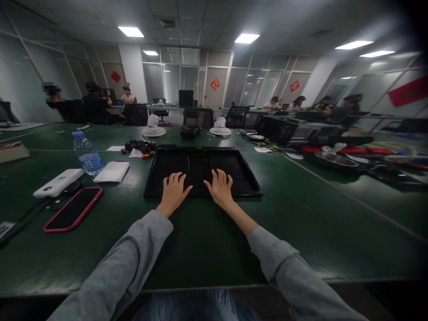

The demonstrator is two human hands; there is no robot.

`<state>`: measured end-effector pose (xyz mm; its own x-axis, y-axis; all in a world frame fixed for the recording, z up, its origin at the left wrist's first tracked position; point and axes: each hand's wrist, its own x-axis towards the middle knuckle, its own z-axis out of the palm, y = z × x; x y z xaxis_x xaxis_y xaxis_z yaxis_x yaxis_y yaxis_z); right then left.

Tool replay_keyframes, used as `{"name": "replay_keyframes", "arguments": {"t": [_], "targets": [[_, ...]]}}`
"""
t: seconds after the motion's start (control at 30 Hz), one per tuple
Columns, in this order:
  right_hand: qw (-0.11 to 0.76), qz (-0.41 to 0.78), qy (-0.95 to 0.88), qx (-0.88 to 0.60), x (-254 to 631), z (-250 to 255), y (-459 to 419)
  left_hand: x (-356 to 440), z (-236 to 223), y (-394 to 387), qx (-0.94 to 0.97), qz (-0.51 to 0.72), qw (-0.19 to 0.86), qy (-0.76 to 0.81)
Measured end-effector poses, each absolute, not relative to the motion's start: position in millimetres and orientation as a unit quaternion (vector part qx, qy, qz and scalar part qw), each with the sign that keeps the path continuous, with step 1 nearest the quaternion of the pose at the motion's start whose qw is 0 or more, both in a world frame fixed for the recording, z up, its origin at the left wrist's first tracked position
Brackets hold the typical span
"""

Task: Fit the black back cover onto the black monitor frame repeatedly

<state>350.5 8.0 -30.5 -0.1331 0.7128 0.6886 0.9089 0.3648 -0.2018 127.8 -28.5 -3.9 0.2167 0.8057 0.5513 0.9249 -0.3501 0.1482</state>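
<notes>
A flat black panel (pixel 234 167) lies on the green table (pixel 200 240) straight ahead of me. My left hand (pixel 173 191) rests palm down on the panel's near edge, fingers stretched out flat. My right hand (pixel 220 188) lies beside it, also flat with fingers spread on the panel. Neither hand holds anything. Grey sleeves cover both arms.
To the left lie a pink-edged phone (pixel 73 208), a white power bank (pixel 58 183), a folded white cloth (pixel 112 171) and a water bottle (pixel 87 154). Two small white fans (pixel 153 127) (pixel 220 127) stand behind the panel. Electronics and cables (pixel 284 131) crowd the right. Several people sit at the far desks.
</notes>
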Motion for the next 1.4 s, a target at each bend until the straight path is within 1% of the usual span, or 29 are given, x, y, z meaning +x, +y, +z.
{"name": "replay_keyframes", "arguments": {"t": [0.2, 0.37, 0.53, 0.63, 0.7, 0.77, 0.83, 0.9, 0.97, 1.07, 1.23, 1.4], "targets": [[0.328, -0.151, -0.748, -0.557, 348, -31, 8, 129, -6, -28, -0.775, -0.261, 0.132, -0.560], [0.294, -0.144, -0.748, -0.578, 348, -29, 7, 127, -9, -26, -0.786, -0.252, 0.115, -0.553], [0.330, -0.109, -0.740, -0.576, 370, -20, 9, 102, -2, -22, -0.772, -0.309, 0.110, -0.544], [0.340, -0.117, -0.678, -0.641, 408, -15, 14, 65, 4, -15, -0.701, -0.363, 0.137, -0.598], [0.352, -0.126, -0.621, -0.689, 443, -15, 19, 37, 3, -7, -0.646, -0.380, 0.136, -0.647], [0.358, -0.129, -0.574, -0.725, 480, -18, 23, 12, -2, 2, -0.604, -0.385, 0.096, -0.691], [0.368, -0.112, -0.543, -0.747, 511, -23, 30, -4, -9, 11, -0.583, -0.389, 0.016, -0.713], [0.383, -0.052, -0.542, -0.747, 532, -28, 37, -10, -16, 19, -0.573, -0.390, -0.063, -0.718], [0.393, 0.040, -0.556, -0.731, 541, -32, 45, -8, -21, 24, -0.576, -0.391, -0.101, -0.711], [0.416, 0.123, -0.558, -0.708, 543, -33, 56, -5, -25, 29, -0.578, -0.395, -0.106, -0.706], [0.449, 0.172, -0.530, -0.699, 546, -33, 61, -9, -24, 33, -0.554, -0.403, -0.137, -0.715], [0.481, 0.196, -0.522, -0.677, 548, -32, 59, -10, -24, 34, -0.527, -0.456, -0.171, -0.696]]}}
